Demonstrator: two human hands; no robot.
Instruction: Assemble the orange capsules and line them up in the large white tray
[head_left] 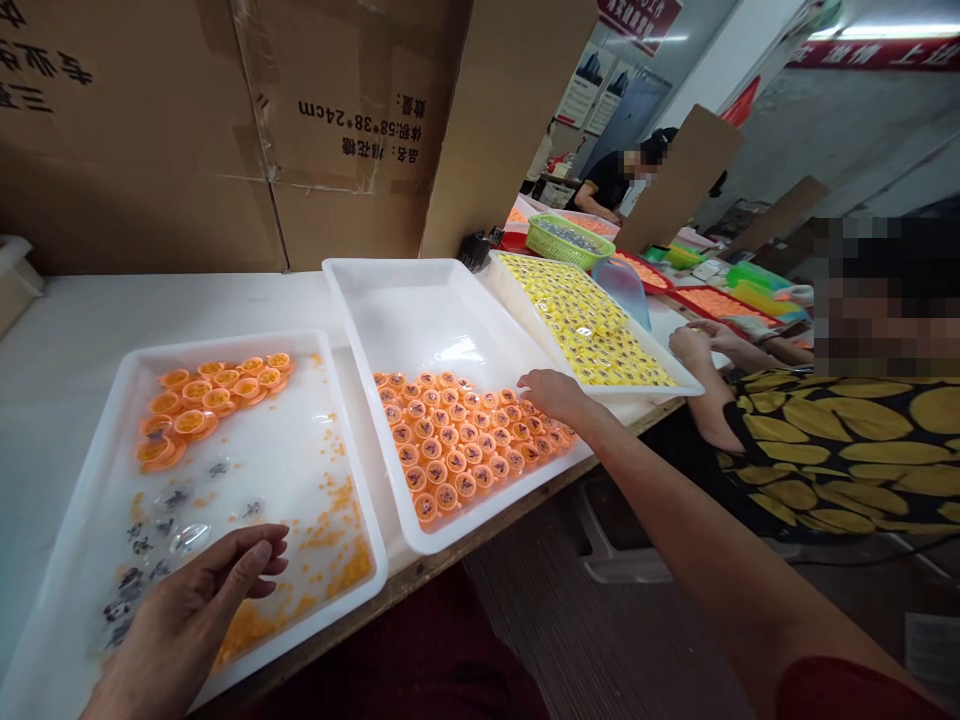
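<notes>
- The left hand (191, 610) is at the near side of the left tray (274, 445). Its fingers curl in and the thumb is close to them. I cannot tell if this grip pinches something small.
- Little orange bits (352, 565) lie around the near and right sides of that tray.
- Round clear pieces (190, 539) with small dark pictures lie just beside the left hand, past its knuckles.
- Open orange cups (217, 397) sit bunched at the far end of the same tray, with orange bits inside.
- The right hand (555, 393) reaches over the middle tray (405, 310), fingers down at the picture cups (450, 436). I cannot tell if that grip is pinching one.
- Those cups are orange too, and they fill the near part of the middle tray in rows.
- All this is on a white desk (225, 300).
- Next comes a tray full of yellow pieces (585, 325), with a person in a leafy top (847, 440) beside it.
- Brown cardboard (337, 80) stands behind (its writing is upside down!).
- Farther back is a green basket (551, 240).
</notes>
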